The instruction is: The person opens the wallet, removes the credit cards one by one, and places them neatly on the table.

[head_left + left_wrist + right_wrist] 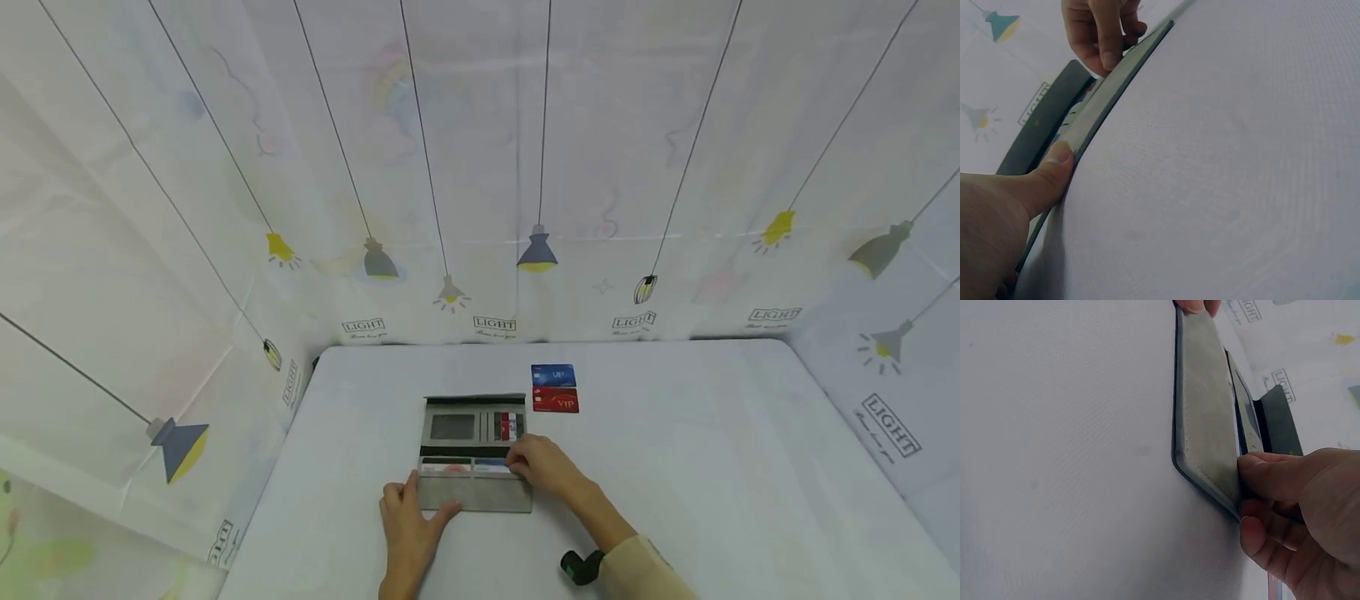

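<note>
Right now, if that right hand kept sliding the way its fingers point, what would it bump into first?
The right hand points left along the open grey wallet, at the cards tucked in its lower slots. It would probably meet those first, then the left hand pressing the wallet's left end. Depth is hard to judge.

— What does the person wear on the arms?

— The right arm has a long beige fabric sleeve [645, 571], and at its wrist sits a small black device with a green part [581, 567]. The left hand [408, 525] is bare, no ring, no glove.
</note>
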